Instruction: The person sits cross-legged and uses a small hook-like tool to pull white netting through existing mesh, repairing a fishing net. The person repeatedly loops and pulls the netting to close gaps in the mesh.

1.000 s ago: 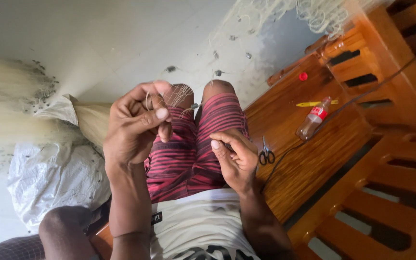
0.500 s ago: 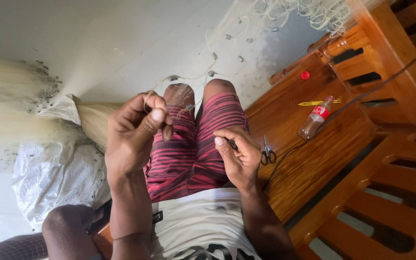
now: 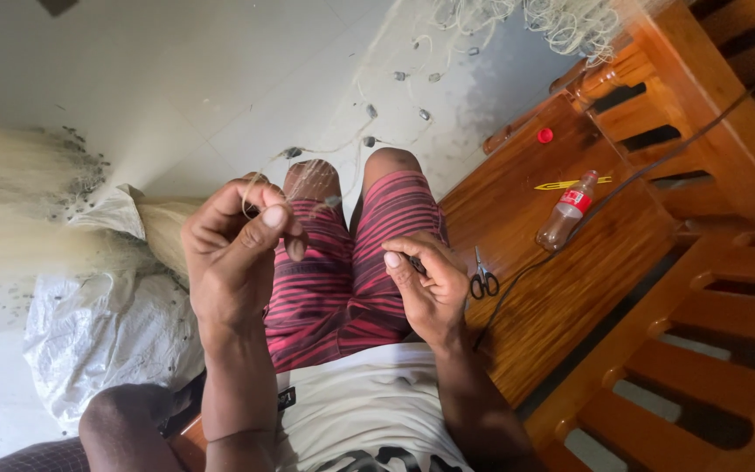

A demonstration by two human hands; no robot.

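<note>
Wooden bench [image 3: 561,288], polished, slatted back and armrest at right. On seat: small black-handled scissors [image 3: 482,280], dark cord [image 3: 587,218] running across just beside them, plastic bottle [image 3: 567,211] lying on side, yellow netting needle [image 3: 565,183] near it, red bottle cap [image 3: 544,135] farther off.

A plastic bottle [image 3: 567,211] is lying on the wooden bench [image 3: 561,280], wearing a red label band around its middle over dark contents. A red cap [image 3: 544,135] is sitting apart on the same bench. Beside the bench, a white woven sack [image 3: 98,336] is slumping on the floor.
</note>
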